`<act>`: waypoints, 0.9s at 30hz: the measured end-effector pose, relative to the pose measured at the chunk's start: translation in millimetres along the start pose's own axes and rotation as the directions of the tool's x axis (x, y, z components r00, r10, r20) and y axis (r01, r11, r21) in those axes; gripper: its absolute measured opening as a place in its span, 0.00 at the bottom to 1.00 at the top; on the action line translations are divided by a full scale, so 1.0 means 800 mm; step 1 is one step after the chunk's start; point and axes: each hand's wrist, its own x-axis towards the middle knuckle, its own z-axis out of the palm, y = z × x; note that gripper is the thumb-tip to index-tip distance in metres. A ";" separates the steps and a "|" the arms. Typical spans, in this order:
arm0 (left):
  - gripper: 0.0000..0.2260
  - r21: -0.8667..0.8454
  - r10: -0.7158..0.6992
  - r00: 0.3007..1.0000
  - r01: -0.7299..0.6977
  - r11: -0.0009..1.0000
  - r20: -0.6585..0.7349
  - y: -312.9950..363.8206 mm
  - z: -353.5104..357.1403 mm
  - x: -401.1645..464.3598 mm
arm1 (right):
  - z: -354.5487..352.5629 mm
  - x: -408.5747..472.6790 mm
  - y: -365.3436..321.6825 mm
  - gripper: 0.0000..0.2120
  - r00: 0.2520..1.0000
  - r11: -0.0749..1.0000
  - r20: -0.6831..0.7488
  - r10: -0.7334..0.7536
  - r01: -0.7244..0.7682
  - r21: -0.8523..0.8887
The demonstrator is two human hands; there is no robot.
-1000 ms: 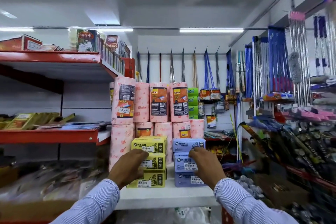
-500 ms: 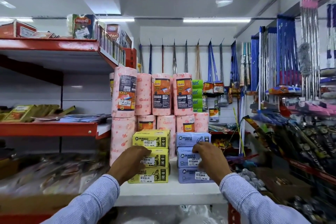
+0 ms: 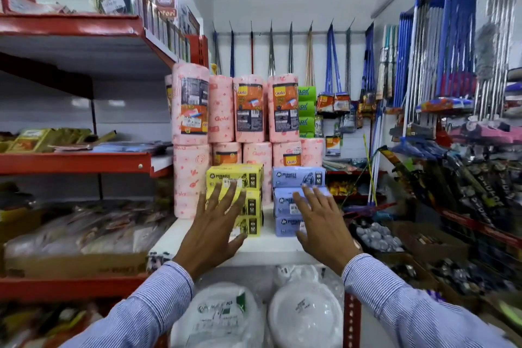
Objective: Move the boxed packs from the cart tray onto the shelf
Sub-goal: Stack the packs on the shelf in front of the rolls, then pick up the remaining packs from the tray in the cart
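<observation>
Both hands spread flat, gripping nothing: left hand fronts the yellow packs, right hand the blue packs, stacked on the white shelf before the pink rolls. Probably light, stiff cartons; pinch their sides.

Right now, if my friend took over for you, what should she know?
Left hand: open, fingers spread in front of the yellow stack, gripping nothing.
Right hand: open, in front of the blue stack, gripping nothing.
Both stacks stand three packs high, side by side on the white shelf, before the pink rolls.
Done: six packs shelved.
Left: the cart tray is out of view, so check it for more.
</observation>
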 end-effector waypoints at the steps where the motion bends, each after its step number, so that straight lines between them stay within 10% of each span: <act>1: 0.41 0.008 0.001 1.000 -0.001 1.000 -0.007 0.009 -0.001 -0.009 | 0.001 -0.011 -0.005 0.38 1.000 1.000 0.018 0.002 -0.002 -0.002; 18: 0.36 -0.259 0.013 0.973 0.049 0.965 0.232 0.130 0.095 -0.214 | 0.089 -0.260 -0.052 0.44 0.956 0.988 0.287 -0.053 0.007 0.157; 27: 0.37 -0.463 0.115 0.804 0.212 0.860 0.583 0.220 0.192 -0.423 | 0.242 -0.433 -0.072 0.38 0.684 0.974 0.729 -0.008 -0.160 0.162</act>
